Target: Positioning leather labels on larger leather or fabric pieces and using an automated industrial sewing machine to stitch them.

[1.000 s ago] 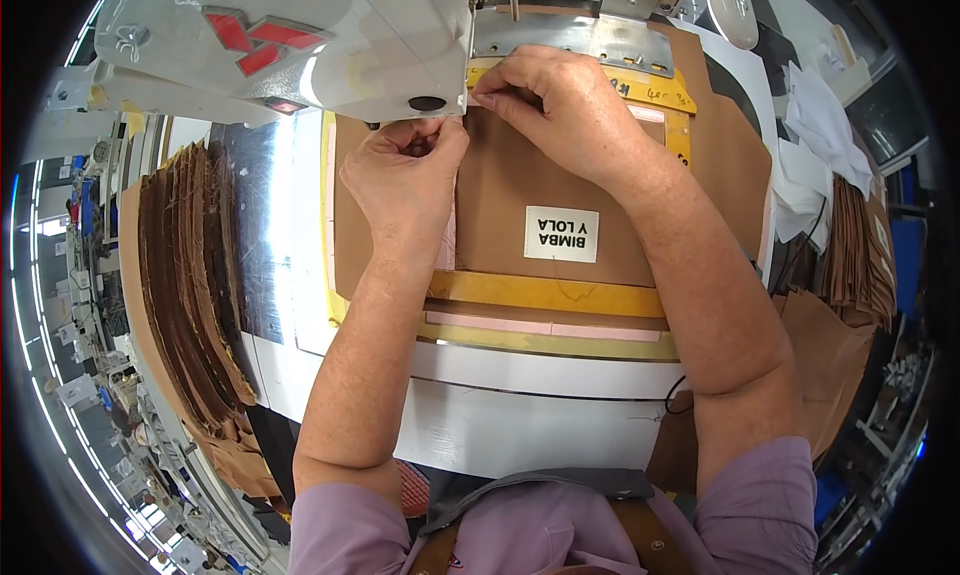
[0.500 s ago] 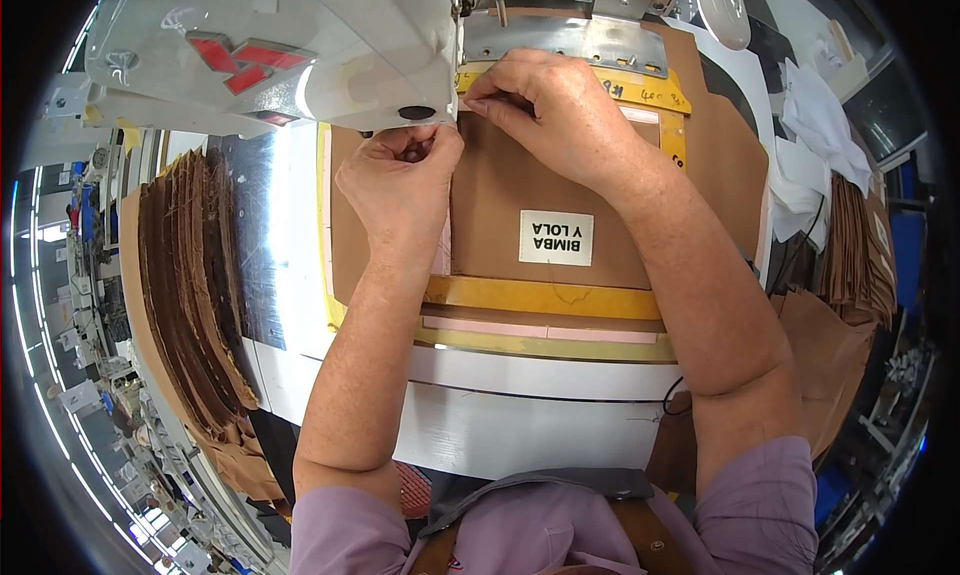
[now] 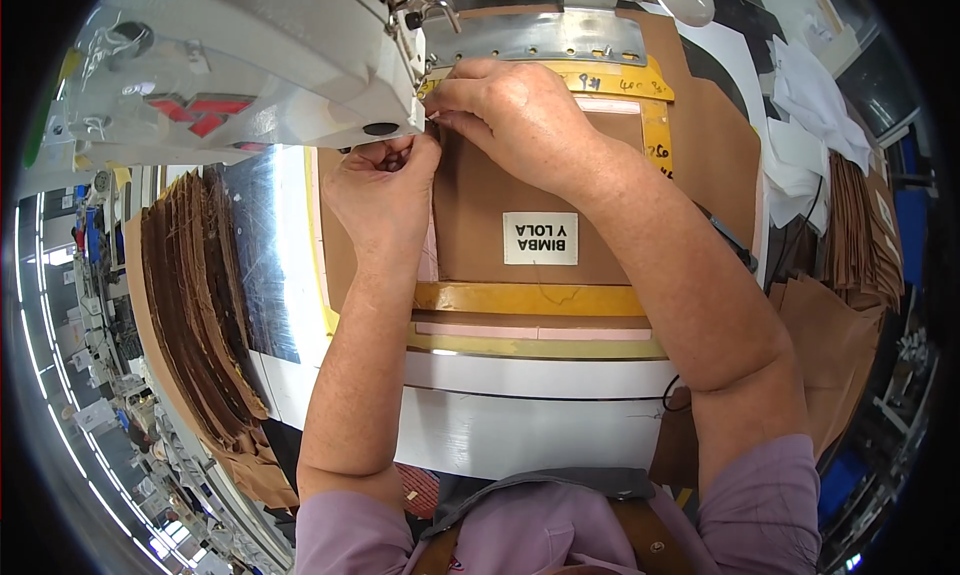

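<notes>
White bench carries a brown panel bordered by yellow strips, partly beneath a pale machine. Close beside it, the left hand and right hand curl inward; whether they grip anything cannot be told. Steady fingertips and a flat panel would serve well here.

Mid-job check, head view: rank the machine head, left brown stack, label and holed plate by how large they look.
Largest to smallest:
1. Machine head
2. Left brown stack
3. Holed plate
4. Label
Nearness to the camera may enlarge the machine head.
</notes>
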The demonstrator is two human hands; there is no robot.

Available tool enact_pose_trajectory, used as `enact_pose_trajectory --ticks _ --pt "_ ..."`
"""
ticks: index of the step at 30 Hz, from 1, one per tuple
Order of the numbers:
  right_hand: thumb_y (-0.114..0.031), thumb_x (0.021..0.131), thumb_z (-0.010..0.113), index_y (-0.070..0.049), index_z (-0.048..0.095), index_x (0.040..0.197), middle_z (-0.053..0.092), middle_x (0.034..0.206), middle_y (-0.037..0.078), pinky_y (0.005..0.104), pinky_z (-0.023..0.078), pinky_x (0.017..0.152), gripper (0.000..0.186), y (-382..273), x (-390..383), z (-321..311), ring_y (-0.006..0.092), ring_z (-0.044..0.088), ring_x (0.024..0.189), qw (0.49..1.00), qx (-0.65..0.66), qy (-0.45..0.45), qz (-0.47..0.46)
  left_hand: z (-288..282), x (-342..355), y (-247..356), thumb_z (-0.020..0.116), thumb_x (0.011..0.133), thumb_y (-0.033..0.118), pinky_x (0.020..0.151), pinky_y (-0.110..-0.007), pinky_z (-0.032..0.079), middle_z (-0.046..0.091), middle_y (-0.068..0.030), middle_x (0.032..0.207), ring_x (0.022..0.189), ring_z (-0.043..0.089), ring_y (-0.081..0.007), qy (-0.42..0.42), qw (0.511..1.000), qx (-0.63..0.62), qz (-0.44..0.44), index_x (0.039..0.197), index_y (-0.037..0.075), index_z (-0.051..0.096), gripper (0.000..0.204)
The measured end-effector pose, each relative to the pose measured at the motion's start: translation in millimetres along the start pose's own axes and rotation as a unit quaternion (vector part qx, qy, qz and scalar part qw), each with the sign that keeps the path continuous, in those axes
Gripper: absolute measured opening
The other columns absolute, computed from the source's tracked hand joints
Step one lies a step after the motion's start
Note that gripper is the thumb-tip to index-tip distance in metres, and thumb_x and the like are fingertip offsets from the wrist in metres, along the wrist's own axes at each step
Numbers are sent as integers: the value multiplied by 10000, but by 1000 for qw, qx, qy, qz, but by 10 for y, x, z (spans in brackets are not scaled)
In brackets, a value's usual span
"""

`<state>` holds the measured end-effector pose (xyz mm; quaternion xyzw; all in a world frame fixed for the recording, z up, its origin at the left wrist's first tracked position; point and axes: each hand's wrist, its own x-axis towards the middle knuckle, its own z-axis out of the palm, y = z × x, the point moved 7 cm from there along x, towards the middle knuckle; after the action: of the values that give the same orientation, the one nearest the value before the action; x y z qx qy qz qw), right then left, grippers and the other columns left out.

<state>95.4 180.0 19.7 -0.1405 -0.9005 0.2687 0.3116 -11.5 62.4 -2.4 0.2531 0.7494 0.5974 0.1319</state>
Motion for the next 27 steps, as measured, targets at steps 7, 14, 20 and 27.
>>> enact_pose_trajectory --ticks 7,14,20,27 --pt "-146 880 698 -89 761 987 698 916 76 408 562 760 136 9 1 17 303 685 877 1000 1 2 6 -26 17 -49 836 818 79 681 -190 482 706 -43 803 691 588 -59 -15 999 26 -26 899 -67 742 191" --pt "-153 882 693 -97 754 981 701 919 73 411 562 762 130 28 4 30 304 685 882 1000 -2 -1 11 17 -19 61 743 799 -19 611 -186 428 679 12 717 638 540 -17 -5 1000 -15 -13 753 -28 714 54" --pt "-151 877 695 -89 731 960 705 920 68 414 564 752 110 19 14 42 310 688 872 1000 2 -4 18 -12 -23 30 754 804 -8 620 -191 432 678 8 717 640 543 -23 7 1000 7 -23 756 -25 713 65" --pt "-149 872 696 -81 719 962 707 935 71 427 571 743 115 25 12 63 320 694 860 1000 -25 -2 12 9 -22 19 776 808 20 622 -190 435 683 5 716 632 541 -23 0 1000 -11 -19 781 -33 725 78"
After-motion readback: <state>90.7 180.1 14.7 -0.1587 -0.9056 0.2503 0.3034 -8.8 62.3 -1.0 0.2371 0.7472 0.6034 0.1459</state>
